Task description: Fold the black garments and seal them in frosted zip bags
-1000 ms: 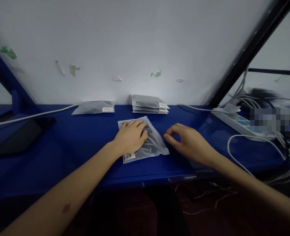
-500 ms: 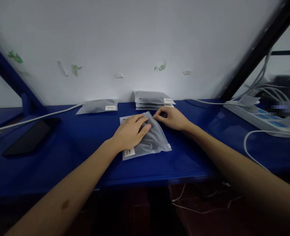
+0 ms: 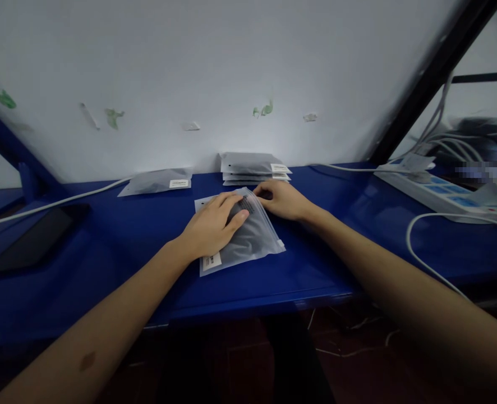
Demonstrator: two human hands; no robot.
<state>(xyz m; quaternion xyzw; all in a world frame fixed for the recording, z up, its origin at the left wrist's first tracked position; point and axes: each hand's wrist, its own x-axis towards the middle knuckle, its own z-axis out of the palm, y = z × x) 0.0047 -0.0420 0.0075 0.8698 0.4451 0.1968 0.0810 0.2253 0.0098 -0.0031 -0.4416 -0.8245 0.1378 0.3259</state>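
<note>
On a blue table [image 3: 109, 241], a frosted zip bag [image 3: 254, 237] is laid flat near the middle, its zip edge slanted from far left to near right. The bag's left part is covered by the left hand [image 3: 212, 227], fingers laid out flat, thumb held apart. The zip edge's far end is met by the right hand [image 3: 285, 200], the nearer one; whether plastic is pinched by its curled fingers cannot be told. A small white slider [image 3: 281, 243] is seen at the near end.
</note>
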